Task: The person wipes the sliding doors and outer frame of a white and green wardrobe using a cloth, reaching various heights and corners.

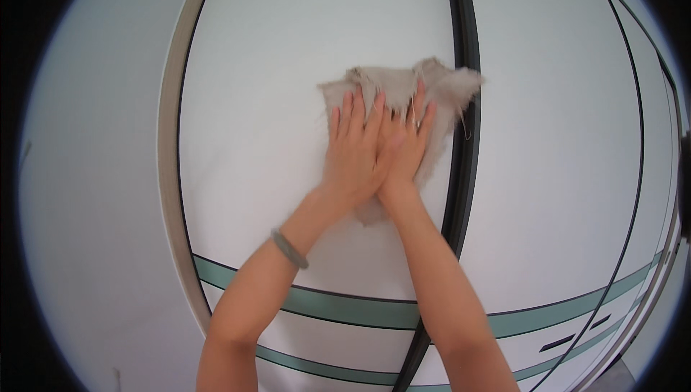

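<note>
A frayed beige-grey cloth (392,81) lies spread against a white door panel (273,53). My left hand (351,154) is flat on the cloth, fingers stretched upward. Beside it and partly overlapped by it, my right hand (410,149) also presses flat, its fingers spread. Neither hand is closed round the fabric. The cloth's upper right corner, slightly blurred, reaches over the black vertical door edge (466,104). A lower corner of it shows beneath my wrists. A grey-green bangle (289,248) sits on my left forearm.
Green horizontal bands (345,309) cross the lower part of the doors. To the right stands another white panel (547,140), with dark slot-like handles (558,343) low down. A beige frame (170,140) borders the door on the left, beside a pale wall (93,176).
</note>
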`<state>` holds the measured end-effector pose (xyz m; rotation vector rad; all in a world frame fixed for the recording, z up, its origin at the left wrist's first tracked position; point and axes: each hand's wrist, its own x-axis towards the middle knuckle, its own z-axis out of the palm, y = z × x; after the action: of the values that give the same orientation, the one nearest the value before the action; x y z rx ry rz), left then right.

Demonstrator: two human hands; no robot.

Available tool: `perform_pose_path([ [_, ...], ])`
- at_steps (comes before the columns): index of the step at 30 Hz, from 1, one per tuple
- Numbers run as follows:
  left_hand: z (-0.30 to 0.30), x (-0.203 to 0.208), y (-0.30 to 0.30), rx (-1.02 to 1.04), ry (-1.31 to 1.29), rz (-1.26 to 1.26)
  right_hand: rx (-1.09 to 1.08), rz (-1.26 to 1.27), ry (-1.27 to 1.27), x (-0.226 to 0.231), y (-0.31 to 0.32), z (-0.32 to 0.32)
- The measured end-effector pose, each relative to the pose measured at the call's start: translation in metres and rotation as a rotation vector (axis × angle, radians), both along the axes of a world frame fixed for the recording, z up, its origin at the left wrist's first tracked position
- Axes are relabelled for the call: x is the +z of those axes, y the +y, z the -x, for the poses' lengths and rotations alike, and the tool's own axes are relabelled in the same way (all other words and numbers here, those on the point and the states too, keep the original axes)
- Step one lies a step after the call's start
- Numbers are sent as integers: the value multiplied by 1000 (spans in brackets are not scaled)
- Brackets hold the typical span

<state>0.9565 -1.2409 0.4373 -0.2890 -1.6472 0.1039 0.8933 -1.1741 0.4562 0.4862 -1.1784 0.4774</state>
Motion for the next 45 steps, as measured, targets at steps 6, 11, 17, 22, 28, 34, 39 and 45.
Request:
perform_pose_path([
  [6, -2, 105, 26, 13, 6, -78, -161, -149, 77, 107, 25, 18],
  [11, 2, 69, 33, 64, 34, 61, -165, -148, -37, 62, 36, 15],
  [17, -10, -49, 29, 66, -58, 159, 97, -154, -266, -63, 33, 0],
  [22, -5, 20, 24, 64, 1, 167, -15, -23, -109, -1, 28, 0],
  [28, 13, 117, 34, 40, 17, 179, -139, 45, -61, 92, 40, 20],
  [34, 24, 211, 72, -16, -33, 144, 26, 88, -83, 188, 81, 38],
  [39, 41, 273, 61, -63, 42, 147, -184, 81, -99, 266, 85, 68],
  [45, 95, 298, 52, 81, 170, 81, -97, -31, -174, 304, 87, 108],
])
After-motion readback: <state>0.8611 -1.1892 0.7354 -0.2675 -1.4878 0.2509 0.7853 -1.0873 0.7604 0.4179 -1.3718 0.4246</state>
